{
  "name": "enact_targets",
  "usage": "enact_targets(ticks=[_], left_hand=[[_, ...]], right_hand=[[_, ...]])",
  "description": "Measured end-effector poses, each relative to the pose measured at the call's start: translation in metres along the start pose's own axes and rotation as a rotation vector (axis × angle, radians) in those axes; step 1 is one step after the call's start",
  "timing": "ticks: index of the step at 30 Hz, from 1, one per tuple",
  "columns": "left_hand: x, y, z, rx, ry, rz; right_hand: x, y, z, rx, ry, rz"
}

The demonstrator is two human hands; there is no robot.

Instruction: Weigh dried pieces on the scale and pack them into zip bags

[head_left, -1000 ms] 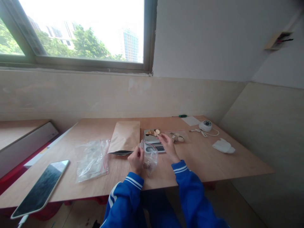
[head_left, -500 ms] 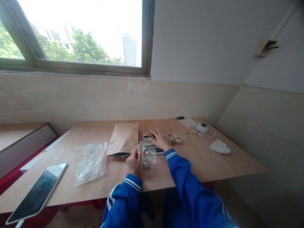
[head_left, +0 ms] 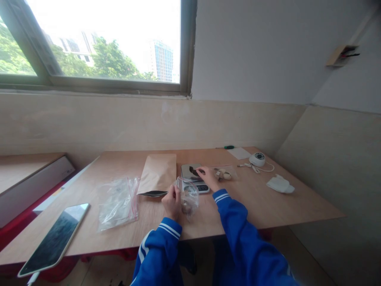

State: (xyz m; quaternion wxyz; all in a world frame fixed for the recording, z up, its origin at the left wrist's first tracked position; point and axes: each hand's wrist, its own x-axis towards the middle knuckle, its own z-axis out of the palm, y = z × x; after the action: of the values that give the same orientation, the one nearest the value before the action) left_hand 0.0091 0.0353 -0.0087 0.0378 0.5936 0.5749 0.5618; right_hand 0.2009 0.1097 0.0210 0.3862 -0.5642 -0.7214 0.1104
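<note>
Two hands at a small scale: one holds a bag, the other is at the pan.

The left hand (head_left: 172, 201) is closed on the rim of a small clear bag (head_left: 188, 198) (brownish pieces sit in its bottom), holding it upright just to its right. The right hand (head_left: 209, 177) reaches forward, fingertips pinched on a dark piece (head_left: 194, 171) on the pan of the scale (head_left: 187, 171), just ahead of both hands. Just right of that hand lies a flat bag of pale pieces (head_left: 224, 174). Left of the left hand, a brown paper pouch (head_left: 157, 172) and loose zip bags (head_left: 118, 202) lie on the table (head_left: 268, 206).
</note>
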Motion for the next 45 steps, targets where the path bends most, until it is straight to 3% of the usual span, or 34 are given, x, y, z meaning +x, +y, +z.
enact_targets(ticks=[3, 6, 10, 12, 14, 17, 20, 26, 30, 33, 37, 40, 43, 45], left_hand=[[0.0, -0.001, 0.001, 0.003, 0.008, 0.006], [0.001, -0.001, 0.002, 0.004, 0.011, 0.005], [0.001, 0.0, 0.001, 0.005, -0.001, -0.018], [0.0, 0.0, 0.0, -0.005, -0.007, -0.025], [0.0, 0.0, -0.001, -0.02, -0.013, -0.036], [-0.001, -0.001, -0.001, -0.035, -0.015, -0.064], [-0.002, -0.003, -0.001, -0.045, -0.011, -0.087], [-0.003, -0.006, 0.001, -0.103, -0.013, -0.089], [-0.003, -0.006, 0.002, -0.147, 0.024, -0.109], [-0.003, -0.005, 0.002, -0.181, 0.059, -0.168], [-0.003, -0.005, 0.001, -0.264, 0.038, -0.196], [-0.007, -0.004, -0.003, -0.338, -0.099, -0.089], [-0.011, -0.004, -0.008, -0.357, -0.172, 0.011], [-0.01, -0.004, -0.01, -0.332, -0.12, 0.011]], right_hand=[[-0.008, -0.009, -0.013, 0.119, 0.039, 0.068], [-0.015, -0.026, -0.031, 0.301, -0.004, 0.137], [-0.023, -0.058, -0.055, 0.46, -0.256, 0.166], [-0.026, -0.074, -0.061, 0.419, -0.369, 0.137], [-0.028, -0.087, -0.059, 0.332, -0.384, 0.112], [-0.029, -0.097, -0.046, 0.277, -0.304, 0.11], [-0.031, -0.098, -0.029, 0.37, -0.247, 0.096], [-0.042, -0.101, -0.024, 0.539, -0.305, -0.046], [-0.056, -0.096, -0.031, 0.559, -0.118, -0.026], [-0.074, -0.083, -0.022, 0.542, -0.007, 0.062], [-0.097, -0.068, 0.001, 0.623, -0.073, 0.126], [-0.102, -0.07, 0.006, 0.714, -0.106, 0.124], [-0.098, -0.08, -0.005, 0.736, 0.094, 0.182], [-0.095, -0.087, -0.016, 0.719, 0.246, 0.227]])
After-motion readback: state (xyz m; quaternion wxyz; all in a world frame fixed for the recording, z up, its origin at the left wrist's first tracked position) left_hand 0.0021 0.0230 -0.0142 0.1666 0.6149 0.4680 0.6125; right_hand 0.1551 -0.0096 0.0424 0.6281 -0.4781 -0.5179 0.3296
